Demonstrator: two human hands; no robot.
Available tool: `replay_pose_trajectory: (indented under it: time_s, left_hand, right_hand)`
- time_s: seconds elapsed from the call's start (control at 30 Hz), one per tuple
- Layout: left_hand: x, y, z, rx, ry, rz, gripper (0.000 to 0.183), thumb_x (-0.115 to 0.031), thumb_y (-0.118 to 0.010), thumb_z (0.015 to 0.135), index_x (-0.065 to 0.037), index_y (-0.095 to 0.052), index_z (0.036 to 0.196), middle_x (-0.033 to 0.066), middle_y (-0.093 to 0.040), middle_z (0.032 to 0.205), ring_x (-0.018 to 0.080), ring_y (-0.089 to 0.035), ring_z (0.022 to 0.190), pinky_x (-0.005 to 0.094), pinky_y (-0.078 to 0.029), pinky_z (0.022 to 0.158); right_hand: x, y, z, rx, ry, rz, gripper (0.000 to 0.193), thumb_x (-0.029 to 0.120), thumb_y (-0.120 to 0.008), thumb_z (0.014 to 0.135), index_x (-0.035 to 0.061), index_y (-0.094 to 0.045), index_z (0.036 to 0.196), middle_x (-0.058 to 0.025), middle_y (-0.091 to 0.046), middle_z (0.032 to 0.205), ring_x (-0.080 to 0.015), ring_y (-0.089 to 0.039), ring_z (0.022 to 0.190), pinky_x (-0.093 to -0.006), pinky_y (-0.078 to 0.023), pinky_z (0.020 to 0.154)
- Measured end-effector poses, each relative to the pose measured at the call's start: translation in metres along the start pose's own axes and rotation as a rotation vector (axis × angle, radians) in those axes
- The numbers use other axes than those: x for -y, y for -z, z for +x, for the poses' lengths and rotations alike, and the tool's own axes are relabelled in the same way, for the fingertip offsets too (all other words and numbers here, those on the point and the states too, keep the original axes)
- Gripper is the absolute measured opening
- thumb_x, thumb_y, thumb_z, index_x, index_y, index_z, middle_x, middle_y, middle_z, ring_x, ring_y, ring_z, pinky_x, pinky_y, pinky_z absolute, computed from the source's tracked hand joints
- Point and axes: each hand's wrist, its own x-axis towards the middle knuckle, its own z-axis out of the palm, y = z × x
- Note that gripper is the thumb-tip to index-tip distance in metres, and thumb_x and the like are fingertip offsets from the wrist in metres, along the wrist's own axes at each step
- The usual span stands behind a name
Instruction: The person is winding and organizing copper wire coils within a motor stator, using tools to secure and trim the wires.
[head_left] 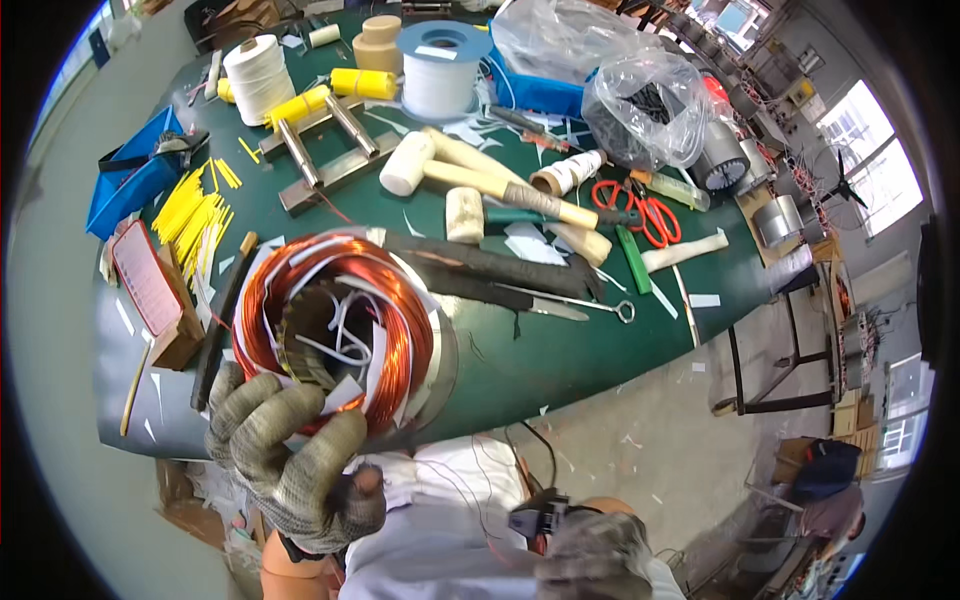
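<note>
A motor stator (408, 350) with thick orange copper windings stands at the table's near edge. White insulating paper and loose white sleeves show inside its ring. My left hand (290, 450), in a grey knitted glove, is at the near left of the windings. Its fingers are bent and apart, the tips against or just in front of the coil, and the thumb stands off to the right, its tip bare. Low over my lap is my right hand (595, 560), also gloved and smeared by motion; its fingers cannot be made out. A small black device (540, 515) appears beside it.
Behind the stator lie wooden mallets (480, 180), red-handled scissors (655, 215) and a dark wrapped bar (490, 262). Farther back stand a twine cone (258, 80), a blue-flanged spool (440, 70) and clear plastic bags (645, 105). Yellow tubes (195, 220) and a blue bin (130, 175) are left.
</note>
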Motion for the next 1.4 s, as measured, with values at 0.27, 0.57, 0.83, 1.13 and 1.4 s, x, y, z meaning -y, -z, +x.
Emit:
replay_pose_trajectory:
  time_s: [0.27,0.57,0.83,1.13,1.4]
  left_hand:
    - [0.006,0.004,-0.009,-0.172,0.114,0.073,0.032,-0.04,-0.044,0.087,-0.012,-0.06,0.086,0.0092,-0.053,0.097,0.0309,-0.049,0.095,0.0507,-0.034,0.093]
    - [0.018,-0.014,-0.011,-0.144,0.054,0.024,0.033,-0.039,-0.045,0.088,-0.009,-0.058,0.093,0.009,-0.055,0.102,0.0312,-0.046,0.108,0.0518,-0.028,0.099]
    - [0.018,-0.019,-0.014,-0.18,0.036,0.017,0.033,-0.035,-0.045,0.091,-0.005,-0.055,0.099,0.0111,-0.057,0.106,0.0331,-0.045,0.112,0.0507,-0.028,0.101]
    - [0.024,-0.023,-0.016,-0.181,0.013,-0.003,0.034,-0.038,-0.045,0.091,-0.006,-0.055,0.1,0.0098,-0.056,0.106,0.0311,-0.046,0.112,0.05,-0.029,0.102]
    - [0.033,-0.041,-0.015,-0.332,-0.05,-0.024,0.036,-0.041,-0.042,0.092,-0.007,-0.054,0.095,0.0096,-0.054,0.1,0.0301,-0.048,0.106,0.0501,-0.032,0.1]
  right_hand:
    - [0.001,-0.003,-0.012,0.018,-0.025,0.048,0.02,0.016,-0.06,0.077,0.009,-0.063,0.096,-0.0124,-0.061,0.086,-0.0313,-0.058,0.079,-0.0418,-0.044,0.071]
    - [0.008,-0.006,-0.022,0.051,-0.048,0.073,0.023,0.015,-0.059,0.075,0.0101,-0.063,0.096,-0.0122,-0.061,0.087,-0.0297,-0.058,0.082,-0.0418,-0.043,0.074]
    - [0.017,-0.007,-0.02,0.107,-0.071,0.099,0.025,0.015,-0.059,0.073,0.0111,-0.063,0.097,-0.0121,-0.062,0.089,-0.0283,-0.058,0.083,-0.0419,-0.043,0.077]
    - [0.036,0.027,0.041,0.264,-0.15,-0.174,0.027,0.014,-0.058,0.071,0.0122,-0.064,0.098,-0.0119,-0.062,0.09,-0.0268,-0.058,0.085,-0.0419,-0.042,0.081]
    - [-0.151,0.03,0.209,-0.136,-0.028,-0.392,0.048,0.039,-0.071,0.068,0.0092,-0.061,0.105,-0.0146,-0.057,0.101,-0.0329,-0.054,0.092,-0.0419,-0.044,0.078]
